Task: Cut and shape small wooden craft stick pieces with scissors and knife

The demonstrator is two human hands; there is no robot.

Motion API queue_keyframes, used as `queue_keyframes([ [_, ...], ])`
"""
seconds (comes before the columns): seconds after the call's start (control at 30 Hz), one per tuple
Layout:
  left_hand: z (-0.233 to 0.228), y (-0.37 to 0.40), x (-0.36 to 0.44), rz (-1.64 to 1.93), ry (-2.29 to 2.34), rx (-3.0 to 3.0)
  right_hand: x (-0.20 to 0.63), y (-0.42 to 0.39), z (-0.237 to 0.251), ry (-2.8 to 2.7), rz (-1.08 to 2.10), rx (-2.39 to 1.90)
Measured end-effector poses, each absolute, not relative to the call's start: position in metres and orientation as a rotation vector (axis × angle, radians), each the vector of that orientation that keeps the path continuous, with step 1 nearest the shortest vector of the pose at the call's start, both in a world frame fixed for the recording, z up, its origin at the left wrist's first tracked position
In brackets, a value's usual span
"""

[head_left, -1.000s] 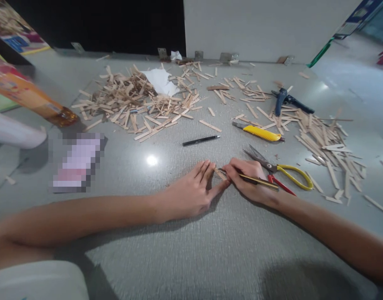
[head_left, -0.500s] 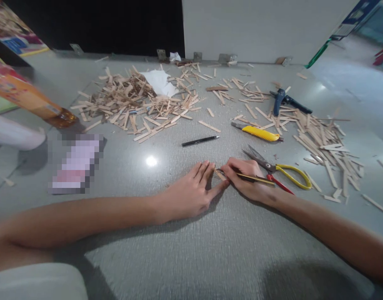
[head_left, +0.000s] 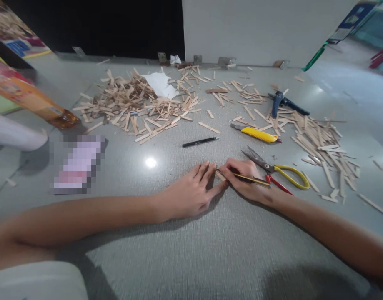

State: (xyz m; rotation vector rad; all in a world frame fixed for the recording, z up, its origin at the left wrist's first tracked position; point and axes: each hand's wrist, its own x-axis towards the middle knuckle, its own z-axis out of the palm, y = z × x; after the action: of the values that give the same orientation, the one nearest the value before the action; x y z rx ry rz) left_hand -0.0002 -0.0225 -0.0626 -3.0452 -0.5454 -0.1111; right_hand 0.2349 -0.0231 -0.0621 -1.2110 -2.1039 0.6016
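My right hand (head_left: 246,179) is closed around a slim black-and-gold pencil (head_left: 256,181), its tip pointing left at a small wooden stick (head_left: 221,176). With fingertips and thumb, my left hand (head_left: 191,189) presses that stick against the grey table; most of it is hidden by the fingers. Just right of my right hand lie scissors (head_left: 268,166) with one yellow and one red handle. Beyond the hands rest a black pen (head_left: 200,142) and a yellow utility knife (head_left: 259,134).
Piles of wooden sticks (head_left: 125,100) spread over the back left, and more sticks (head_left: 331,154) lie at the right. Blue-handled pliers (head_left: 281,103) sit among them. At the left are a blurred-out pinkish object (head_left: 78,160) and an orange-labelled bottle (head_left: 31,93) on its side.
The pencil's back end has shifted slightly left and down, with its tip still at the stick. My left hand stays nearly in place; the whole view has moved slightly.
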Motion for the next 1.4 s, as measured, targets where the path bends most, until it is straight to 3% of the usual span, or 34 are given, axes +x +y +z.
queue_keyframes([
  [1.4,-0.06,-0.027,0.003,-0.035,-0.581,-3.026,0.24,-0.036,-0.061,-2.229,0.48,-1.179],
])
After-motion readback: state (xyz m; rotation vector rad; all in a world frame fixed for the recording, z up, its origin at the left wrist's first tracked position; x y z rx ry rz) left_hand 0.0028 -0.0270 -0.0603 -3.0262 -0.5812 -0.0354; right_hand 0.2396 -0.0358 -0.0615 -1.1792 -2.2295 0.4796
